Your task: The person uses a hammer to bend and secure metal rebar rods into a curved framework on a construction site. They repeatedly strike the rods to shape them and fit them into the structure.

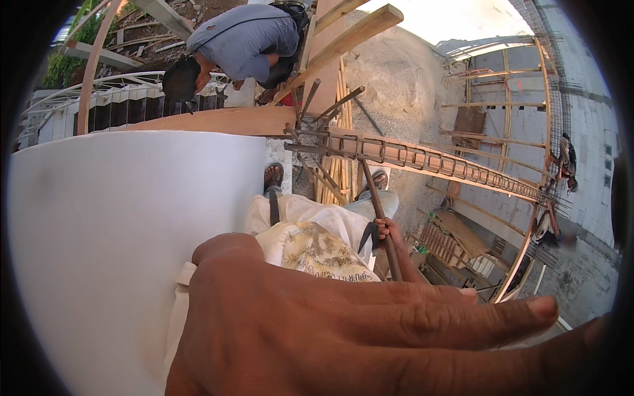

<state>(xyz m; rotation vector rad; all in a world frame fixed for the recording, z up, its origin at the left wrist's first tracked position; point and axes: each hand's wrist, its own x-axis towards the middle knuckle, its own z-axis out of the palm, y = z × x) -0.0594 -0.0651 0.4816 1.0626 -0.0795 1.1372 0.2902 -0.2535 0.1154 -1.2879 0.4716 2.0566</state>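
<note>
My left hand (317, 330) fills the lower part of the head view, very close up. Its back shows, and its fingers stretch out to the right with nothing visible in them. Lower down, beyond it, my right hand (388, 232) is wrapped round a long brown metal bar (378, 198). The bar's upper end reaches a rebar cage (416, 157), beside a cluster of bar ends; whether it hooks onto them I cannot tell. My left hand hides the bar's lower end and part of my right forearm. A stained pale cloth (317, 247) hangs over my front.
A broad white surface (132, 244) takes up the left side. Ahead on the left, a co-worker in a blue-grey shirt (254, 39) bends over wooden formwork (218, 122). A timber beam (350, 39) slants nearby. Gravel (403, 86) and stacked planks (456, 237) lie far below on the right.
</note>
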